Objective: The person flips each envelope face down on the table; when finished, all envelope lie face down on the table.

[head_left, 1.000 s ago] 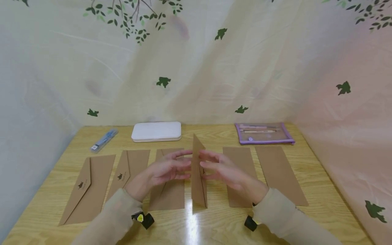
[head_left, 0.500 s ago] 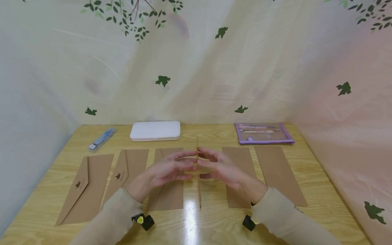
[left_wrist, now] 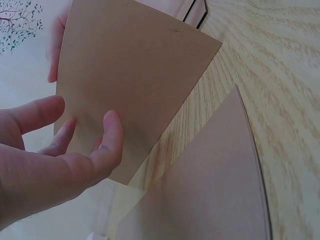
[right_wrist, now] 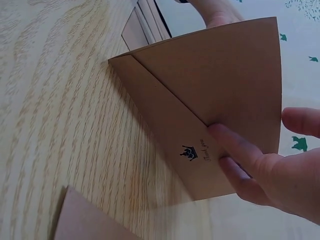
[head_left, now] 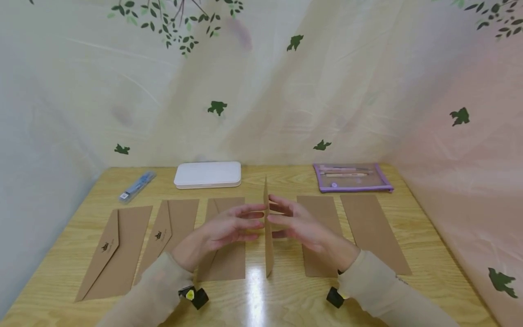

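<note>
Brown paper env. (head_left: 268, 250) is up on its long edge btwn my two hands, near the middle of the wood table (head_left: 433, 281), nearly edge-on in the head view. My left hand (head_left: 234, 225) and right hand (head_left: 300, 225) face each other, fingers spread and only lightly bent, tips at opp. sides of the env.; neither is clamped round it, the paper's just kept up btwn them. Side facing my left is plain save a faint small mark nr. a corner; side facing my right has the flap folded down, w/ a black crown print and "Thank you", my fingertips right by the flap's edge. Can't tell for sure if its bottom edge touches the table. Flat to my left: three more envs., i.e. the far-left one (head_left: 132, 254) and the next one (head_left: 180, 222), both w/ crowns showing, then an inner one (head_left: 233, 259) partly under my left hand. Flat to my right: two plain-side-up, a nearer one (head_left: 320, 267) partly under my right hand, and an outer one (head_left: 376, 234). Along the back, L to R: blue pkt. (head_left: 137, 186), white case (head_left: 207, 175), clear pouch w/ purple trim (head_left: 355, 189), pens inside. Behind: pale cloth (head_left: 253, 77) w/ leaves and green birds.
</note>
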A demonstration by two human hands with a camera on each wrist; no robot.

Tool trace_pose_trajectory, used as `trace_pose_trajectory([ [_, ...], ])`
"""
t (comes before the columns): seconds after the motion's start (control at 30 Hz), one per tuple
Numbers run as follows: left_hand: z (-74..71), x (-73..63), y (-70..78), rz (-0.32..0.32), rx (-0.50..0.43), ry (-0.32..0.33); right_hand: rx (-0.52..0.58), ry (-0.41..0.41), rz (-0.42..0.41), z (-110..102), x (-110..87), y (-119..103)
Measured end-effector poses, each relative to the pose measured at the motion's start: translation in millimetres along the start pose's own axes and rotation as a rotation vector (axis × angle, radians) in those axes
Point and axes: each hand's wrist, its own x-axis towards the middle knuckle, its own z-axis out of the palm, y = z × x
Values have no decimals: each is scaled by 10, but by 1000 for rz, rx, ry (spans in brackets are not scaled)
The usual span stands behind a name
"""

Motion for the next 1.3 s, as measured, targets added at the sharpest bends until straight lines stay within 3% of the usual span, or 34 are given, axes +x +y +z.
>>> trace_pose_trajectory([
  [0.4, 17, 9, -14, -1, -9, 5, -13, 1, -15, -39, -12, 26],
  [0.7, -5, -18, -46, 5, 17, 14, -56, 53, -72, -74, -27, 110],
  [1.3, -53, -28, -108, 13, 26, 43, -235, 58, -70, -297, -94, 125],
])
